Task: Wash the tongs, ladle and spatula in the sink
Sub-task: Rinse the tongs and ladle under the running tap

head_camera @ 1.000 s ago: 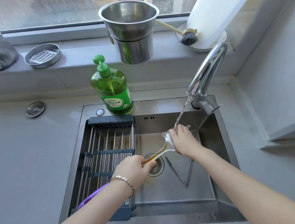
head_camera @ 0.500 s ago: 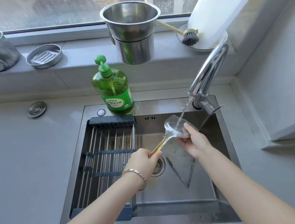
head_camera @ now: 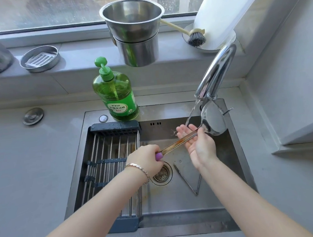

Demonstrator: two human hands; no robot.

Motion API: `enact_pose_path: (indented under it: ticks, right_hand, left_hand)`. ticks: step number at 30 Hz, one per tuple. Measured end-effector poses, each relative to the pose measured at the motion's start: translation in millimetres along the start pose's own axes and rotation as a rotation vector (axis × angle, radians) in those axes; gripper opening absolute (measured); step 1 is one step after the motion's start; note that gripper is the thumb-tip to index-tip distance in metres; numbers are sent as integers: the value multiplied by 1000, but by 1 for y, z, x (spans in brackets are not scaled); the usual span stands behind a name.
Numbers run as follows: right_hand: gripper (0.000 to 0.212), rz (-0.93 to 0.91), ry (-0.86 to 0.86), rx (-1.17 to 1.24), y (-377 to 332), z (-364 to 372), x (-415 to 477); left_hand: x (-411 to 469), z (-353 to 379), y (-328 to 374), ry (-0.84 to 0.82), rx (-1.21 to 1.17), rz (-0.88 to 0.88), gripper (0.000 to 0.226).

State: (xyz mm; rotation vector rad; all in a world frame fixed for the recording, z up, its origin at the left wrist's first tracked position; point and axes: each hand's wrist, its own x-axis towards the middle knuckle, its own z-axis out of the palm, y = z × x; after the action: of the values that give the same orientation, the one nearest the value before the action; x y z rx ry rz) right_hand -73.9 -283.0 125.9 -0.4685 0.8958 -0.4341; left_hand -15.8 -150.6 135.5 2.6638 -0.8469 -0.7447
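Chinese lettering on green soap bottle [head_camera: 115, 95] label

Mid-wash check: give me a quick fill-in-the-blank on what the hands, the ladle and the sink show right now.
1. The left hand holds the steel ladle by its ____ handle end.
2. The open right hand cups the ladle's shaft under the running ____.
3. The V-shaped metal tongs lie on the sink floor beside the round ____.
4. The green soap bottle stands behind the ____ rack.

Missing words: purple; water; drain; drying
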Motion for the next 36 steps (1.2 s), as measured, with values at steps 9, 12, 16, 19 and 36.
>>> enact_pose_path:
  ticks: [9,12,16,19,36]
  right_hand:
    - [16,48,-111,-180,44,1,-18]
    - [16,46,-146,-138,38,0,-13]
    - [14,-41,-57,-13,16,1,5]
    - [14,32,-145,-126,32,3,-8]
    - [17,165,3,-36,22,-7,20]
  left_hand:
    - [-3,-3,0,22,171,-54,32]
    - [-4,-6,-2,10,138,-87,32]
    - [-4,-13,-2,6,80,-128,30]
    - [-3,-15,2,10,97,-121,24]
    - [4,-32,11,-61,381,-111,21]
